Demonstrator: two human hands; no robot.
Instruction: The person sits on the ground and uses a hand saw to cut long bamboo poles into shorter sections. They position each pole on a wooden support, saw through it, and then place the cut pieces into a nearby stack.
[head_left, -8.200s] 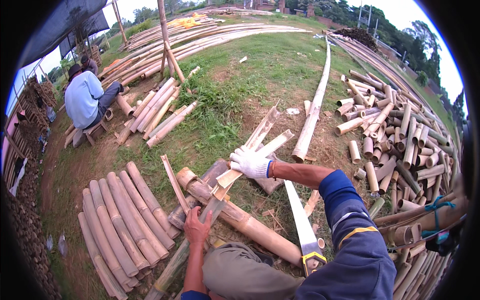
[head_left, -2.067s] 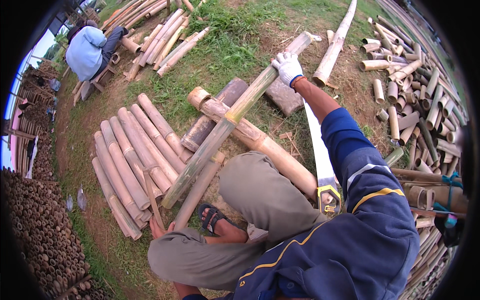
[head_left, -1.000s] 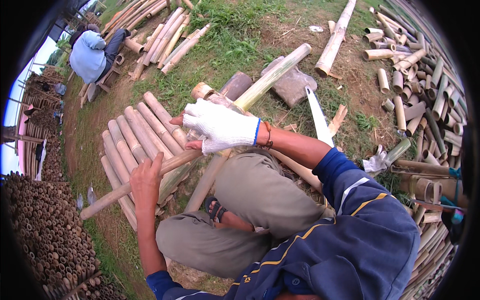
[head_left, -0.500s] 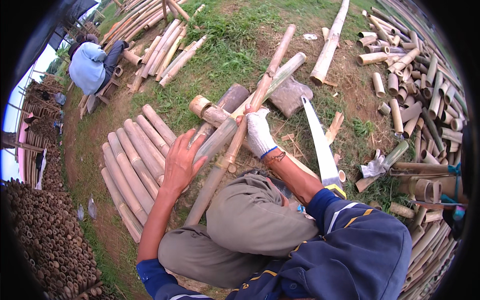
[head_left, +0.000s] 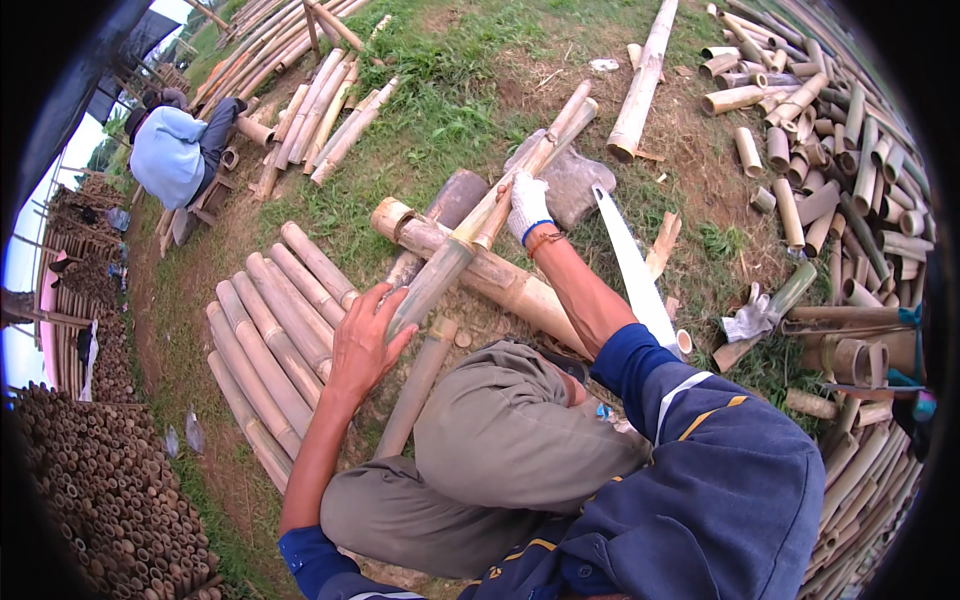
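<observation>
My right hand (head_left: 527, 207), in a white glove, is closed around a slim bamboo stick (head_left: 548, 140). This stick lies slantwise along a thicker, greenish bamboo pole (head_left: 435, 284). At the pole's near end is my bare left hand (head_left: 362, 345), fingers and thumb spread on either side of that end. A stout bamboo log (head_left: 500, 280) passes crosswise under the pole. Between my left hand and my knee lies another bamboo length (head_left: 418, 388). To the right of my gloved hand rests a handsaw (head_left: 635, 265), its yellow handle hidden behind my arm.
A row of cut bamboo lengths (head_left: 270, 330) lies on the left. Beyond the pole sits a flat grey stone (head_left: 575, 185). Cut tubes form a heap (head_left: 830, 150) at right, near a loose white glove (head_left: 748, 318). Another person (head_left: 168, 155) sits at far left.
The slim stick, which crossed over the pole, now lies along it, its near end away from the bamboo length by my knee. My right hand moved slightly farther and right with it.
</observation>
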